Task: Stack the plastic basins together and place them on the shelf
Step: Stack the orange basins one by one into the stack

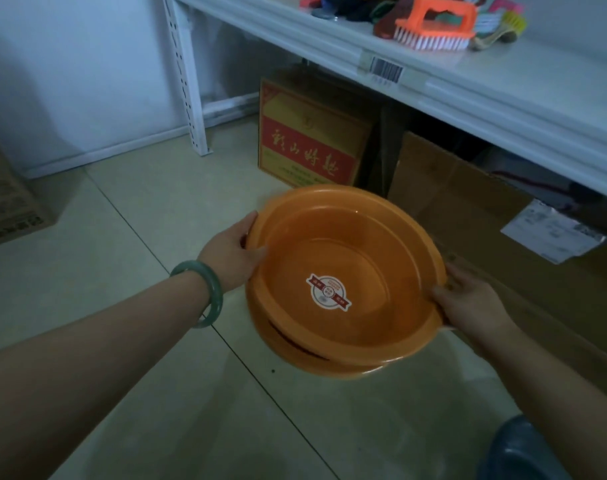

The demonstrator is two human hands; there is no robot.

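Observation:
Two orange plastic basins (343, 258) are nested one inside the other and held above the tiled floor, tilted toward me. A round label sits on the bottom of the upper basin. The rim of the lower basin (315, 363) shows beneath it at the front. My left hand (231, 252) grips the left rim, with a green bangle on that wrist. My right hand (468, 299) grips the right rim. The white shelf (502, 91) runs along the upper right, above and beyond the basins.
An orange scrubbing brush (433, 26) and other colourful items lie on the shelf. Under it stand a red and yellow carton (309, 140) and brown cardboard boxes (461, 202). Another box (7, 202) stands at the left edge. The shelf's white post (191, 84) meets the floor.

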